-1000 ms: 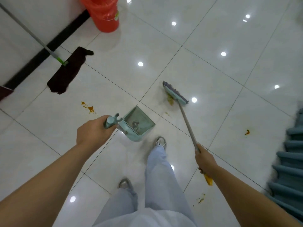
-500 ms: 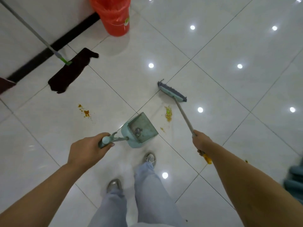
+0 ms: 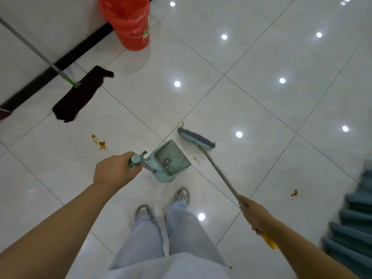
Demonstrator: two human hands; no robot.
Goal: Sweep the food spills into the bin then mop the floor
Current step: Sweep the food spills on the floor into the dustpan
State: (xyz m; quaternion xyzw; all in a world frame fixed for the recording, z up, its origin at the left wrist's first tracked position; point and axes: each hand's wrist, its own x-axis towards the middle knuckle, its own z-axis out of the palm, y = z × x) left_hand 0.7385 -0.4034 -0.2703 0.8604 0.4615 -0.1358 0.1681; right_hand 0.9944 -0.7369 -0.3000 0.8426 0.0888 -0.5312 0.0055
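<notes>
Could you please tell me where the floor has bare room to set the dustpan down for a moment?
Bare tiles lie beyond the broom head, toward the red bin, and left of the left hand, below the orange spill. It is crowded around the dustpan by the shoes, and the mop fills the wall side.

floor: glossy tile | dustpan: matt plastic | mop: cloth
</notes>
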